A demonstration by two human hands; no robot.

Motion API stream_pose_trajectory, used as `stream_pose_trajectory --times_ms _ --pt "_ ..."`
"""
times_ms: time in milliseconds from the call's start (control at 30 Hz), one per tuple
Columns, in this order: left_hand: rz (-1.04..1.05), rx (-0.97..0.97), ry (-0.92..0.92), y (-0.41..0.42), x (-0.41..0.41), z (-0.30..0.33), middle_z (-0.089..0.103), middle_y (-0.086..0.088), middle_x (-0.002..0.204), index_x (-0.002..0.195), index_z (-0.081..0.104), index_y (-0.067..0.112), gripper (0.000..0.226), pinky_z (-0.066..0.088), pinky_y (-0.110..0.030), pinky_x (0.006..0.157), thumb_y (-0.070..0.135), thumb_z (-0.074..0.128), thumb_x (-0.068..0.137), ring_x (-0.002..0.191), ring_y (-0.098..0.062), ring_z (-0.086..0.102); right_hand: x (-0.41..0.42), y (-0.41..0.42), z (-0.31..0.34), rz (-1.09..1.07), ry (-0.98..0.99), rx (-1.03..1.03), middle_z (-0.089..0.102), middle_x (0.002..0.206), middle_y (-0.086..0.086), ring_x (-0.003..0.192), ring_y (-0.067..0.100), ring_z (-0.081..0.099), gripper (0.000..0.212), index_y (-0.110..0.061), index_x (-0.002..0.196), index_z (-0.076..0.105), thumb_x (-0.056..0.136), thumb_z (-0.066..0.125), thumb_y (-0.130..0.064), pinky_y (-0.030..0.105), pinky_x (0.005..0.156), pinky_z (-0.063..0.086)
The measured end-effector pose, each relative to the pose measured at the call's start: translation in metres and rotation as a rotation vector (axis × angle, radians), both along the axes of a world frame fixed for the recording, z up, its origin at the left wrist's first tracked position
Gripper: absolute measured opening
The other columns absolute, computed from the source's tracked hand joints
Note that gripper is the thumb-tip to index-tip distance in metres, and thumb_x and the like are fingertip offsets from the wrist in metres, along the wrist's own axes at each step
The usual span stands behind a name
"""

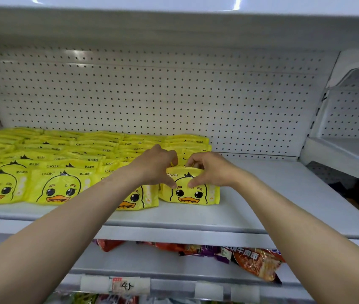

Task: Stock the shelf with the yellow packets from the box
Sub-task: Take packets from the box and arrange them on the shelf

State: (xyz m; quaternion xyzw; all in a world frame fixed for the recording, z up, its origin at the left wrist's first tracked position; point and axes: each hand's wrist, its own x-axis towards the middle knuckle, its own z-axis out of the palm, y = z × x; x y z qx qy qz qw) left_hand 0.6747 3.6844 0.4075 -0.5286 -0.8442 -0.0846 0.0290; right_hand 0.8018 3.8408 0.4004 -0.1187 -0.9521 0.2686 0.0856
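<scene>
Head view: both hands pinch 1 packet (189,189) by its top edge, left hand (156,165) at its 11 o'clock, right hand (209,170) at its 1 o'clock. It stands on the shelf (251,207), duck face forward, long axis left-right, starting a new column just beside the rows (64,163) at 9 o'clock. Likely step: seating it. Next: let go and fetch another; the box isn't visible.
</scene>
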Motion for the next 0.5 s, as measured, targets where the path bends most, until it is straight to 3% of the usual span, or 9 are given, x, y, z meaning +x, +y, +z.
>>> stream_pose_trajectory --times_ms 100,233,500 --pt "0.013 0.000 0.051 0.002 0.002 -0.003 0.060 0.001 0.107 0.122 0.052 0.024 0.070 0.044 -0.037 0.085 0.051 0.082 0.065 0.115 -0.021 0.039 -0.002 -0.005 -0.001 -0.045 0.040 0.107 0.061 0.094 -0.012 0.090 0.007 0.056 0.051 -0.024 0.111 0.067 0.066 0.090 -0.025 0.019 0.075 0.042" --pt "0.048 -0.007 0.095 0.007 0.005 -0.009 0.060 -0.002 0.110 0.124 0.050 0.022 0.071 0.041 -0.035 0.083 0.052 0.080 0.067 0.116 -0.023 0.040 0.000 -0.006 -0.009 -0.058 0.097 0.293 0.055 0.112 -0.002 0.111 0.016 0.047 0.057 -0.026 0.119 0.063 0.068 0.087 -0.035 0.031 0.093 0.043" --pt "0.136 0.073 0.135 0.000 0.018 -0.021 0.059 -0.005 0.117 0.127 0.048 0.018 0.068 0.040 -0.038 0.088 0.050 0.076 0.074 0.120 -0.027 0.040 0.015 -0.009 -0.023 -0.135 0.070 0.573 0.048 0.139 0.000 0.132 0.022 0.036 0.068 -0.025 0.138 0.048 0.080 0.071 -0.052 0.039 0.104 0.038"
